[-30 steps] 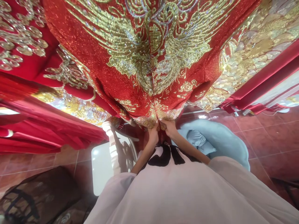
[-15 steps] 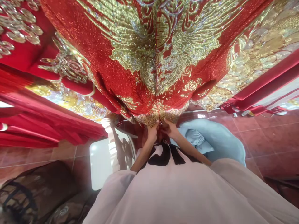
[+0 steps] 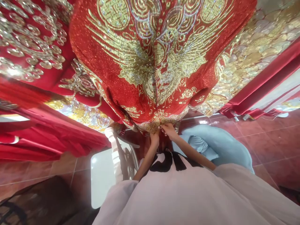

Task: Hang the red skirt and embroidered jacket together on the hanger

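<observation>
So the left hand (image 3: 154, 137) and right hand (image 3: 169, 130) are both pinched on the gold-trimmed edge of the red sequinned garment with gold phoenix embroidery (image 3: 145, 78), which hangs right in front of the person. Its centre seam looks closed further along, so I'd guess only that edge bit is left. No counter, just glossy red-brown floor tiles (image 3: 269, 140), a pale blue cushion (image 3: 222, 143) and more red embroidered cloth (image 3: 35, 62) around.

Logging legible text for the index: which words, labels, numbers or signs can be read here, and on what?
No word or number reads clearly.
On the red garment, a gold round medallion holds a stylised character, possibly "囍", too distorted to be sure.
On the white shirt, the black print is only partly seen, unreadable.
</observation>
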`<state>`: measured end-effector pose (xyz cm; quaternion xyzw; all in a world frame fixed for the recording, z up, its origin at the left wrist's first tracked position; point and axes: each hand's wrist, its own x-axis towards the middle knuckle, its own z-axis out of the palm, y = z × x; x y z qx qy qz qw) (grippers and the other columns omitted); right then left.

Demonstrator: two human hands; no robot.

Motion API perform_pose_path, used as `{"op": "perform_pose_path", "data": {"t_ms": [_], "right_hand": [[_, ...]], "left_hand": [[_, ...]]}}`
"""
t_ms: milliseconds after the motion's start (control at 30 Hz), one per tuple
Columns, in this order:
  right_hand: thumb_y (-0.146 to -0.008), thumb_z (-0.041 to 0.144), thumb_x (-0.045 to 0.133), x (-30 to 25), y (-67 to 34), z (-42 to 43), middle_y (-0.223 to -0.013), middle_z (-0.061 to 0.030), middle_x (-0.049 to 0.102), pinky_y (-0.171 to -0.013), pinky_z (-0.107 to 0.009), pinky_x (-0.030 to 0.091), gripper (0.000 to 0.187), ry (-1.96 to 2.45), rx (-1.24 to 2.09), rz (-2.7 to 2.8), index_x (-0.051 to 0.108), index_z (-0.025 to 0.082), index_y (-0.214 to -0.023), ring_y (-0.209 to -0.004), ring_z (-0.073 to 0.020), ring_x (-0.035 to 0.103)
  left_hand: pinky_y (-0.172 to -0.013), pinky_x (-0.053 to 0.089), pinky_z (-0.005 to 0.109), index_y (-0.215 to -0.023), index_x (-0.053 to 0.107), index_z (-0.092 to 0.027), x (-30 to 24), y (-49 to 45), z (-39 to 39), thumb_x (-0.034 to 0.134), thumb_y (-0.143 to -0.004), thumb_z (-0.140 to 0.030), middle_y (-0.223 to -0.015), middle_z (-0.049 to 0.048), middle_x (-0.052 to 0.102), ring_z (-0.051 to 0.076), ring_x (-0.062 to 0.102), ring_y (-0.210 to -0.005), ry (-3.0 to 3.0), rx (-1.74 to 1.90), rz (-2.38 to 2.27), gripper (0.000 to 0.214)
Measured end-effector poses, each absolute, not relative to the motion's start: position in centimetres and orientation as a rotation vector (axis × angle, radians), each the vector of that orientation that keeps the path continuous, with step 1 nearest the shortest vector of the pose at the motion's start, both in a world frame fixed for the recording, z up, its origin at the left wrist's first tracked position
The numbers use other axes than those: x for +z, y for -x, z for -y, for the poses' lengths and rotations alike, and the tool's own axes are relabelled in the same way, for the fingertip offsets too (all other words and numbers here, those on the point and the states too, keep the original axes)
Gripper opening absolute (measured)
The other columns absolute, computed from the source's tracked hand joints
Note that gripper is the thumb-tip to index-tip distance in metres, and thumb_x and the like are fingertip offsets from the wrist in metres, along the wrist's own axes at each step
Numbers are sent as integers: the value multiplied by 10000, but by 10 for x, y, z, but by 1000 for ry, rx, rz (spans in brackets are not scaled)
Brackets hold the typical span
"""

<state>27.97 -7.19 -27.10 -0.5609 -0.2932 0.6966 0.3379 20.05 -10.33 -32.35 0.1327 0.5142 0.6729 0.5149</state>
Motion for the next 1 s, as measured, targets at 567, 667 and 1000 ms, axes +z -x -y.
{"op": "perform_pose_path", "data": {"t_ms": [567,667,1000], "right_hand": [[-813,76,505,-208,-261,43,-393,75,321,-339,-167,188,287,1547,1749,715,451,130,-536,-339,-15,227],[-779,70,500,-172,-264,30,-402,66,347,-325,-167,154,242,1474,1848,750,473,140,-549,-338,-18,212],[-843,83,479,21,-280,-30,-587,43,428,-462,-119,261,103,1098,1820,991,543,86,-763,-457,16,357]], "left_hand": [[-805,515,356,-845,647,-164,-356,-209,78,821,-551,-320,-909,61,677,192,641,-833,-372,1634,-1147,375],[-716,533,345,-825,633,-163,-359,-209,75,826,-543,-338,-852,47,667,177,638,-740,-358,1627,-1147,384],[-768,494,380,-669,558,-201,-336,-222,57,817,-597,-356,-661,22,608,215,622,-738,-430,1559,-1187,310]]}}
